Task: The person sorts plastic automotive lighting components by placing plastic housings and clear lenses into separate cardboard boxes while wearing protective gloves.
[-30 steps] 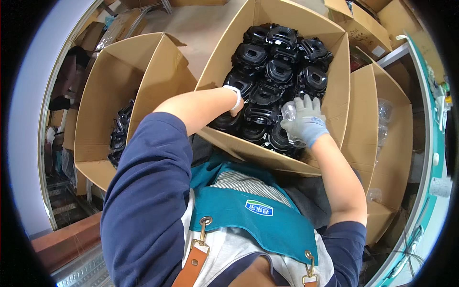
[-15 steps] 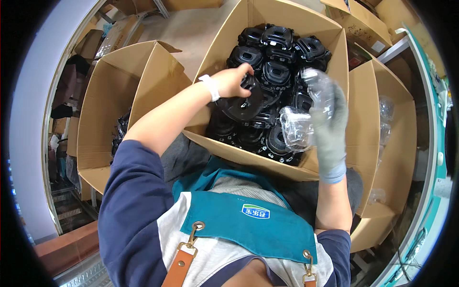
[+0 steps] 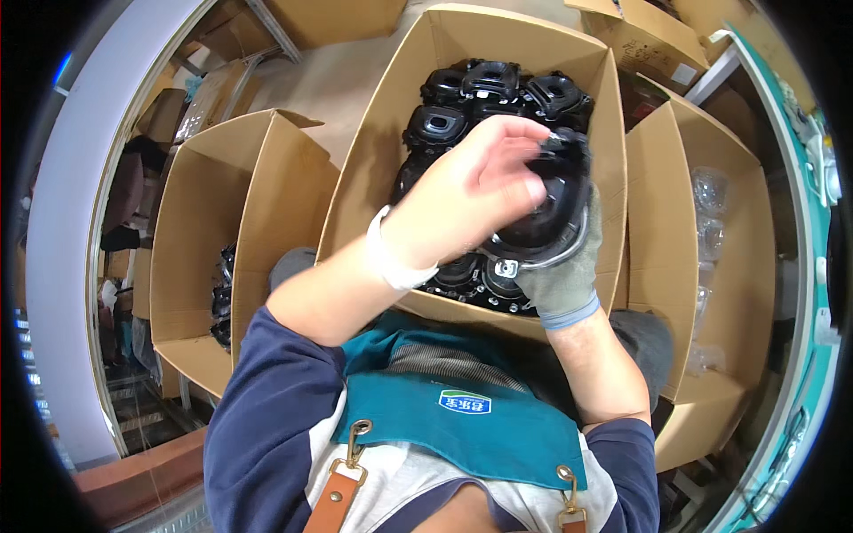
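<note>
A glossy black plastic housing (image 3: 542,226) with a rounded lower end is held between my two hands above the middle carton. My left hand (image 3: 484,191), bare with a white wristband, reaches over it from the left. Its thumb and fingers are closed on the housing's upper part; the fingers are slightly blurred. My right hand (image 3: 569,275), in a grey glove, grips the housing from beneath on the right, its fingers mostly hidden. A clear plastic edge runs along the housing's lower rim; how the two sit together cannot be made out. Similar black housings (image 3: 435,126) fill the carton below.
The open middle carton (image 3: 362,164) stands before me. At left, another carton (image 3: 200,173) holds black parts (image 3: 222,298). At right, a carton (image 3: 742,338) contains clear plastic shells (image 3: 709,235). A teal-edged frame (image 3: 804,355) bounds the far right; more cartons (image 3: 644,35) stand behind.
My left hand has moved right with the black housing, over to my right hand. My right hand has come slightly lower and left. The clear shells it held are now mostly hidden.
</note>
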Tool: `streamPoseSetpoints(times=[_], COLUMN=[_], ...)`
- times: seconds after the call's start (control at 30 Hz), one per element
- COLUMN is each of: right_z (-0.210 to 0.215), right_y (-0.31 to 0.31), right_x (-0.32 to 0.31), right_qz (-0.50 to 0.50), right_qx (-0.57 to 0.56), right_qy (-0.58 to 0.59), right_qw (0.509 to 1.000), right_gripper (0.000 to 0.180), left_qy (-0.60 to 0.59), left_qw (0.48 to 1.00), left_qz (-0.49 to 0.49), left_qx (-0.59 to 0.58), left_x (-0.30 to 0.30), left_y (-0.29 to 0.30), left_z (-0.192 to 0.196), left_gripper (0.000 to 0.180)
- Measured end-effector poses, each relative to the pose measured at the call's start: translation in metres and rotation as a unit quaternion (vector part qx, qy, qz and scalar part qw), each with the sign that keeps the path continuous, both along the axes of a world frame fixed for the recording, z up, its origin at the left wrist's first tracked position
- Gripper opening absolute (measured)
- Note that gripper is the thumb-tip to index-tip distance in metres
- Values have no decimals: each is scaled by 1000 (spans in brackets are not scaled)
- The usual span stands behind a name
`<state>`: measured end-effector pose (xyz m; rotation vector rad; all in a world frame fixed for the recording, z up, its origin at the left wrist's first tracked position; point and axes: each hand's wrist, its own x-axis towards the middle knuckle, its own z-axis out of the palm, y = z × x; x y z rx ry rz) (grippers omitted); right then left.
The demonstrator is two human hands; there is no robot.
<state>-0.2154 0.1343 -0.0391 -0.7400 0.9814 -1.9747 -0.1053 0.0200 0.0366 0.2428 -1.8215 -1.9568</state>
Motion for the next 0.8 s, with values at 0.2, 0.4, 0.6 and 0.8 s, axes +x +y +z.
streamPoseSetpoints(times=[0.2,0.4,0.6,0.8], right_z=[-6,8,16,15], right_y=[7,15,9,16], right_x=[5,19,7,9], right_qz=[45,-206,-130,-72], right_qx=[-34,44,5,24], right_qy=[-205,278,251,201], right_qw=[977,937,959,977], right_gripper=[49,69,78,87], left_qy=[-141,-11,18,8], left_qw=[922,973,997,996], left_qz=[117,178,72,92], left_qx=[-342,-146,9,-19], left_x=[-18,-29,-11,-4], left_y=[13,29,21,25], left_z=[-58,-79,-63,-52], left_gripper=[95,73,75,77])
